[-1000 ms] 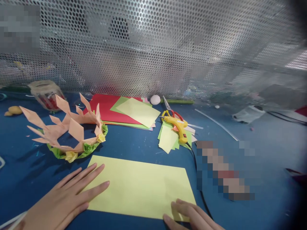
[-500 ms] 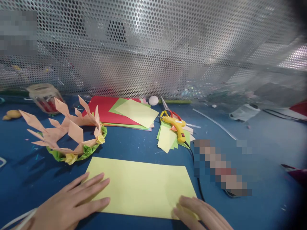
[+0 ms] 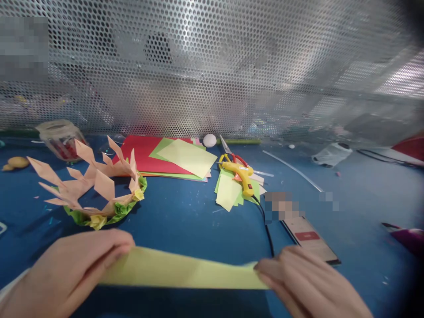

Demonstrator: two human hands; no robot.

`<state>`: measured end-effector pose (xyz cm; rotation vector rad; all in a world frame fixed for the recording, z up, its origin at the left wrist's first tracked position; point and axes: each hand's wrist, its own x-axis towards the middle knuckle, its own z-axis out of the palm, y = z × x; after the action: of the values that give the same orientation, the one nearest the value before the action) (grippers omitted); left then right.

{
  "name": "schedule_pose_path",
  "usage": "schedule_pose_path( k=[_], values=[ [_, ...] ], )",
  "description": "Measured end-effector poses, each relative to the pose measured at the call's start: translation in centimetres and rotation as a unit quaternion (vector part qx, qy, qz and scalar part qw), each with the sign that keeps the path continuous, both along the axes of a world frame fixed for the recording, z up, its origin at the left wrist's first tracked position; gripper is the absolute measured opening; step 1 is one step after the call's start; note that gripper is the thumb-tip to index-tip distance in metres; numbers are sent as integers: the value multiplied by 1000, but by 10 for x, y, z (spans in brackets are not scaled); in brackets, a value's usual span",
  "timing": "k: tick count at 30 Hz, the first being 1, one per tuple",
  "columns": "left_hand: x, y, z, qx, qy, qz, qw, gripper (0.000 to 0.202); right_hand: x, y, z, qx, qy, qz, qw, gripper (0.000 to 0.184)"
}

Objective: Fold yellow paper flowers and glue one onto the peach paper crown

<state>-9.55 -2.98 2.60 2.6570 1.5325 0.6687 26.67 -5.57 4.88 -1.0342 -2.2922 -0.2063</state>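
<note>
A sheet of pale yellow paper [image 3: 185,269] is stretched between my two hands, lifted at the near part of the blue table and seen as a narrow band. My left hand [image 3: 76,265] pinches its left end, thumb against fingers. At the right end my right hand [image 3: 304,278] is closed on the paper. Beyond my left hand stands a peach paper crown [image 3: 105,182] with pointed leaf shapes and a green and yellow paper flower trim. A phone [image 3: 311,236] lies past my right hand, partly blurred out.
A yellow glue gun [image 3: 243,174] with a black cord rests on small green and yellow paper pieces, beside scissors [image 3: 225,145]. Red paper [image 3: 139,154] and other sheets are stacked behind. A glass jar [image 3: 62,140] stands back left, before a perforated metal panel [image 3: 198,79].
My hands have gone from lying flat on the yellow sheet to gripping its two ends. The paper has been raised and now appears as a narrow band.
</note>
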Motion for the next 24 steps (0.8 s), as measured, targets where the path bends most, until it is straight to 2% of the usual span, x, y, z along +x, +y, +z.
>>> schedule_pose_path(
  k=[1, 2, 4, 6, 8, 10, 13, 16, 20, 24],
  values=[
    [1, 6, 7, -29, 13, -2, 999, 31, 0, 8, 6, -42, 2, -17, 999, 35],
    [4, 12, 13, -27, 24, -6, 999, 32, 0, 18, 9, -64, 12, -16, 998, 36],
    [14, 21, 17, 19, 53, -20, 998, 36, -3, 43, 8, -142, -16, -32, 989, 35],
    [28, 26, 12, 26, 56, -63, 996, 28, -8, 69, -2, -191, -42, -42, 980, 30],
    [44, 27, 1, 4, 67, -126, 990, 32, -15, 90, -17, -233, -69, -47, 969, 14],
    [58, 28, -10, -38, 77, -168, 982, 36, -22, 103, -29, -252, -91, -60, 962, 24],
    [69, 31, -24, -69, 80, -161, 981, 46, -29, 106, -37, -263, -110, -79, 955, 27],
    [72, 35, -30, -91, 79, -151, 981, 50, -30, 102, -33, -277, -121, -93, 948, 27],
    [70, 36, -30, -109, 82, -156, 978, 49, -24, 99, -27, -323, -112, -108, 934, 26],
    [70, 35, -28, -122, 90, -166, 974, 51, -15, 100, -25, -398, -99, -105, 906, 22]
  ],
)
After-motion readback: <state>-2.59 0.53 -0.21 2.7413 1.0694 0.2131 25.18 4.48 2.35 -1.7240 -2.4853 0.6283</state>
